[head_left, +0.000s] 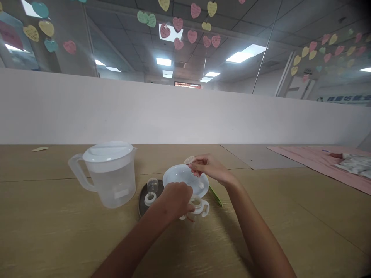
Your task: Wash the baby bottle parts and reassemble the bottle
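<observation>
My left hand [178, 197] is closed at the near side of the white bowl, its fingers partly hidden, gripping the side of a clear baby bottle [197, 211] with a white collar and white handles. The bottle stands upright and open at the top. Above the bowl [176, 174], my right hand [207, 168] pinches a small round translucent disc [189, 160] between thumb and fingers. Something small and white shows inside the bowl. Left of my left hand, a dark round tray [142, 204] carries a white bottle-nipple ring [150, 199] and a clear dome cap [152, 185].
A large translucent lidded pitcher [114, 181] stands at left. A green-handled utensil [215, 196] lies right of the bowl. At far right, a pink cloth [313, 162] bears a partly visible doll-like figure [355, 164]. A low white wall [174, 116] borders the table's back.
</observation>
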Action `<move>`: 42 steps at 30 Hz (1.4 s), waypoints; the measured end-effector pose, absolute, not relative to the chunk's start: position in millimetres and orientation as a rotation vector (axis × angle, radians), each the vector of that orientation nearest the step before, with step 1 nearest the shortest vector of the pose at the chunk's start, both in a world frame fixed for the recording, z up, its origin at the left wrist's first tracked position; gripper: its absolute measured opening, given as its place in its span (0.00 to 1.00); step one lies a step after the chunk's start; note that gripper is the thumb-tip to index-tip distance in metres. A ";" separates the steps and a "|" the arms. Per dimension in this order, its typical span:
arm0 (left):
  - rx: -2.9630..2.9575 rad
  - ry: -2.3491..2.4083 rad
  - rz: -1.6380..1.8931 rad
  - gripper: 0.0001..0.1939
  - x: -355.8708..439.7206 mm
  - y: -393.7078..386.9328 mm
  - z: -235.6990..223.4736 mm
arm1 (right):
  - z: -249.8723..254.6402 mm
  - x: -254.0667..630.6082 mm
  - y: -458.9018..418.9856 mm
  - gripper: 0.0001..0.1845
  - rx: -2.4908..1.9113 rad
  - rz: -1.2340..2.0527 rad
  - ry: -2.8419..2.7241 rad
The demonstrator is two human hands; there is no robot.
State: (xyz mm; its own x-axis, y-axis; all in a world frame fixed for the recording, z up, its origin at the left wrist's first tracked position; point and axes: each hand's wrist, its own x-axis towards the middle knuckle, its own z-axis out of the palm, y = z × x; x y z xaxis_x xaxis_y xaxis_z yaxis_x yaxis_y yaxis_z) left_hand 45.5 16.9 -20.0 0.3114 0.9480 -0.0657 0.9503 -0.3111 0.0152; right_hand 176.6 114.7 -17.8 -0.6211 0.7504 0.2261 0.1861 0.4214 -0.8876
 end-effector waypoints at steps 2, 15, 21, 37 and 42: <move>2.478 1.819 -0.048 0.10 46.3 14.6 -17.3 | -11.1 179.6 106.2 0.12 -0.773 1.186 -2.124; 2.282 2.134 -0.124 0.07 -15.8 43.0 -25.9 | -12.4 183.6 102.1 0.11 -0.658 1.138 -2.628; 2.059 2.222 -0.195 0.07 -49.8 64.7 -45.0 | -17.8 189.5 107.2 0.13 -0.901 0.826 -2.860; 2.061 2.282 -0.173 0.07 -51.0 68.6 -55.0 | -8.8 195.8 93.7 0.20 -1.098 0.688 -2.653; 2.267 2.221 0.174 0.13 -40.6 45.6 -16.8 | -11.0 191.3 95.6 0.23 -0.884 0.744 -2.588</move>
State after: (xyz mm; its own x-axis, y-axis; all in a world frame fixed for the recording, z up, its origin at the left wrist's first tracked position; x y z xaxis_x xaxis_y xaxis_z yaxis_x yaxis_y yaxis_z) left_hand -40.6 45.6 -16.8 0.0182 0.9944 0.1036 0.9985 -0.0235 0.0500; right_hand 191.3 95.6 -11.0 -0.7631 0.6358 0.1160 0.4771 0.6753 -0.5624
